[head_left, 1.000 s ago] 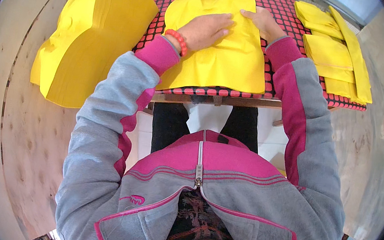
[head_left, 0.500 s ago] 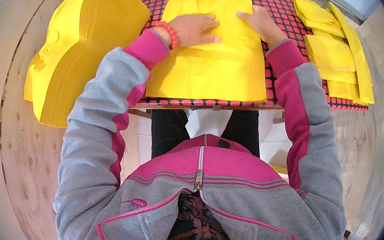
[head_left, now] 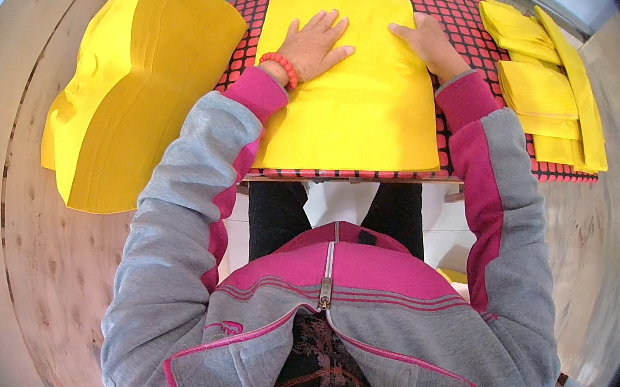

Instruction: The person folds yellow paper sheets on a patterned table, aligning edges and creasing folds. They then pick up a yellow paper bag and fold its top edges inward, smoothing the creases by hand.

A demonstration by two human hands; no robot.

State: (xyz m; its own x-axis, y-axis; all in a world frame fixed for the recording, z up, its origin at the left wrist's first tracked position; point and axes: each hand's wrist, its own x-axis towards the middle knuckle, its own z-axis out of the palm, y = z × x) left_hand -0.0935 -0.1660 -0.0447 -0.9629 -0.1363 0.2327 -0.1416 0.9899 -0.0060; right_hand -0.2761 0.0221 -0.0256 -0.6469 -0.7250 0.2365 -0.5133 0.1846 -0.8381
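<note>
A flat yellow fabric sheet lies in front of me on a table with a red-and-black patterned cover. My left hand, with a red bead bracelet at its wrist, rests palm down on the sheet's upper left part, fingers spread. At the upper right edge of the sheet is my right hand. Its thumb lies on top of the fabric, while the other fingers are curled at the edge and partly hidden, gripping it.
A tall pile of yellow fabric sheets stands on a wooden board at the left. Folded yellow bundles and a long yellow strip lie on the right end of the patterned cover. Another wooden panel is at the right.
My left hand has slid up and left over the sheet, its fingers spreading wider. Wrinkles near the sheet's top have flattened. My right hand stays at the right edge.
</note>
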